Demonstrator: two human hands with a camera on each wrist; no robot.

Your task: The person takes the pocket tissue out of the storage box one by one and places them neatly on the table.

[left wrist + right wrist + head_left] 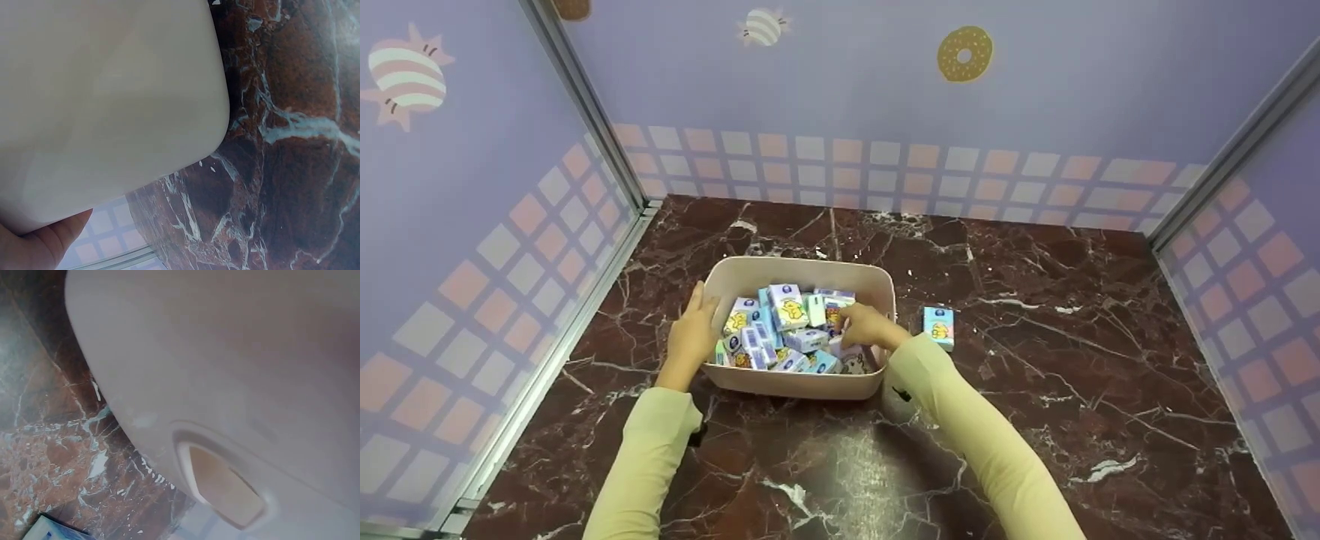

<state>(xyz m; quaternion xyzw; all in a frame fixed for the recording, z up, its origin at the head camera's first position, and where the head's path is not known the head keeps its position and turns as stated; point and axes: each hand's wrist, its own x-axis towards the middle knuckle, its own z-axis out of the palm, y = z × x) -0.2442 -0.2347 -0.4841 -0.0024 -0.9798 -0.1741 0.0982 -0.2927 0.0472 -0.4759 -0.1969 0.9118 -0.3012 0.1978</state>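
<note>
L hand (693, 334) holds bin (795, 385) edge, R hand (871, 327) inside, rm around.

I touch a pale beige bin (795, 386) standing upright; inside, small pastel boxes (788, 307) lie jumbled at mixed angles, some tilted, several showing yellow cartoon figures.

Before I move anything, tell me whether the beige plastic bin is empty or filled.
Partly filled: in the head view, small cartoon-print packs lie heaped in the beige plastic bin, its inner back wall showing bare above them.
</note>
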